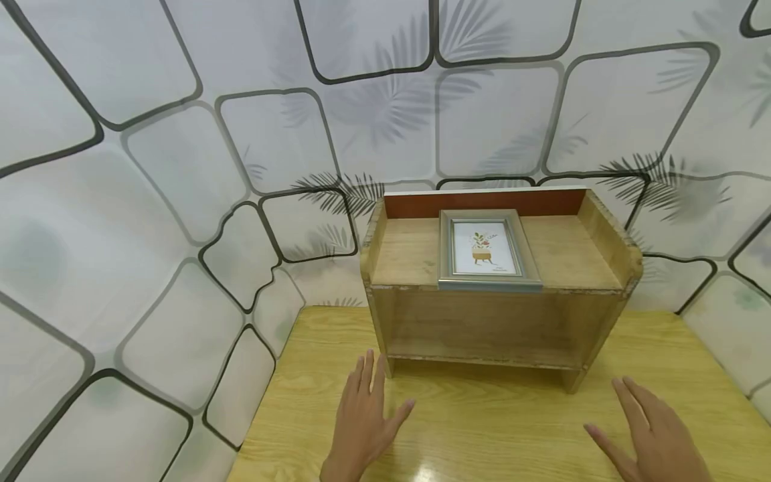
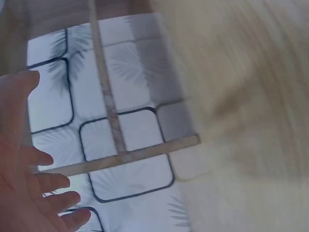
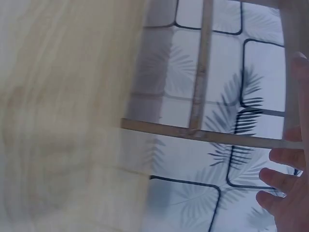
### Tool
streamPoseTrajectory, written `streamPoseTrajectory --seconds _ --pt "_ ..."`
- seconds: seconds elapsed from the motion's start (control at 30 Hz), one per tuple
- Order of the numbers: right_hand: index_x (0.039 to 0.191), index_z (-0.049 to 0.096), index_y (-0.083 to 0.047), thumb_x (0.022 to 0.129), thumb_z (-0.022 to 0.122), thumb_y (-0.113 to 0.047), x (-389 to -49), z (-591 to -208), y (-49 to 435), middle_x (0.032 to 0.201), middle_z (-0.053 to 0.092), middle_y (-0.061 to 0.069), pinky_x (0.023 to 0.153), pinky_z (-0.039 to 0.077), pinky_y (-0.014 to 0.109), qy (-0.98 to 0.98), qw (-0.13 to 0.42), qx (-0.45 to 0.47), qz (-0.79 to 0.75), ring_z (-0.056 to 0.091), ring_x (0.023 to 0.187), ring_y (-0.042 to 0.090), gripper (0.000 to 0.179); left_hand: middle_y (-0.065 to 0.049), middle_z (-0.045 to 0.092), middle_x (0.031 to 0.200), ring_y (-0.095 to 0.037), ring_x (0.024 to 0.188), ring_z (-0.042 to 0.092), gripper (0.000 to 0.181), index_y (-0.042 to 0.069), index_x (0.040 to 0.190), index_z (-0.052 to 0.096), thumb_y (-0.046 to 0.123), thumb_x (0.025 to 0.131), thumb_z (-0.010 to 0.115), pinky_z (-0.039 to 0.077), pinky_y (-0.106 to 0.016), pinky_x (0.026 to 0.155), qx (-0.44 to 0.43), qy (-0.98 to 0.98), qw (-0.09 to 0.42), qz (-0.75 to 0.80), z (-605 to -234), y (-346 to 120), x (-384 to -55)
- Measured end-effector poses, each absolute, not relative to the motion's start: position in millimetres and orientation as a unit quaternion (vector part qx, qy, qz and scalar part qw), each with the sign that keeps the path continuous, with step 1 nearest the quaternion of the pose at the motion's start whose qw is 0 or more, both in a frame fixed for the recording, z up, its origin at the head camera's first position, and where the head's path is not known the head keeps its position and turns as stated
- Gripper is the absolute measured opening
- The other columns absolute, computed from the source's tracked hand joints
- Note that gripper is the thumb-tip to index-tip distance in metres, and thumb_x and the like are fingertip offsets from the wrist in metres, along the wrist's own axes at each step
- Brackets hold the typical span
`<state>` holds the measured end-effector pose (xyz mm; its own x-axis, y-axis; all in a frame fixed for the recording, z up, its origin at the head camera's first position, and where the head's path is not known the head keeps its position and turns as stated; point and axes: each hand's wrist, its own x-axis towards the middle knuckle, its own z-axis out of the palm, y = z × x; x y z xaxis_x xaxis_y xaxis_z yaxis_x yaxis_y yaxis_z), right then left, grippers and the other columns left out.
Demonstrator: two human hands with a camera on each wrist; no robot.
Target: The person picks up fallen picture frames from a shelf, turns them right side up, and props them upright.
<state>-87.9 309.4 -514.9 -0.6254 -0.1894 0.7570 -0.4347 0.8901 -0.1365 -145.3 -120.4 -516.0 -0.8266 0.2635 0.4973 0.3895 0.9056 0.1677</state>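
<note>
A small two-level wooden shelf [image 1: 590, 321] stands on the table. On its upper board lies a silver-grey picture frame [image 1: 448, 248], face up, its near edge at the board's front edge. Inside the frame is a picture of a potted plant. My left hand [image 1: 364, 422] is in front of the shelf's left side, fingers straight and thumb spread, holding nothing. In front of the right side is my right hand [image 1: 656, 435], likewise with extended fingers and nothing in it. Both wrist views show the hands, left [image 2: 24, 179] and right [image 3: 289, 188], apart from the shelf's edges.
The yellow wood-grain table [image 1: 482, 422] stretches under the shelf and hands. Behind and to the left rises a pale wall covering [image 1: 385, 127] with dark rounded outlines and leaf patterns. A reddish-brown strip [image 1: 482, 203] runs along the shelf's back.
</note>
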Motion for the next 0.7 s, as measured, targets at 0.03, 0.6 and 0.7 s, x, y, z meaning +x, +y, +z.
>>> streamPoseTrajectory --seconds 0.03,0.6,0.7 --pt "0.137 0.051 0.016 0.097 0.043 -0.071 -89 -509 309 0.12 0.058 0.04 0.104 0.038 0.059 -0.888 0.394 0.178 0.157 0.056 0.101 0.058 0.096 -0.025 0.041 0.154 -0.043 0.137 0.045 0.089 -0.001 0.152 0.04 0.064 0.095 0.057 0.044 -0.055 0.105 -0.178 -0.942 0.248 -0.136 -511 -119 -147" --pt "0.145 0.049 0.006 0.098 0.043 -0.069 -118 -399 285 0.117 0.059 0.036 0.078 0.044 0.054 -0.869 0.426 0.175 0.18 0.057 0.095 0.051 0.089 -0.02 0.053 0.142 -0.035 0.129 0.054 0.073 -0.002 0.151 0.04 0.046 0.1 0.062 0.049 -0.049 0.101 -0.244 -0.878 0.307 -0.274 -385 -88 -173" --pt "0.143 0.051 0.007 0.098 0.043 -0.069 -129 -384 280 0.109 0.06 0.033 0.072 0.042 0.048 -0.858 0.447 0.179 0.178 0.057 0.089 0.045 0.088 -0.017 0.052 0.143 -0.033 0.129 0.052 0.071 0.0 0.151 0.041 0.047 0.1 0.059 0.046 -0.049 0.104 -0.227 -0.887 0.284 -0.284 -365 -81 -181"
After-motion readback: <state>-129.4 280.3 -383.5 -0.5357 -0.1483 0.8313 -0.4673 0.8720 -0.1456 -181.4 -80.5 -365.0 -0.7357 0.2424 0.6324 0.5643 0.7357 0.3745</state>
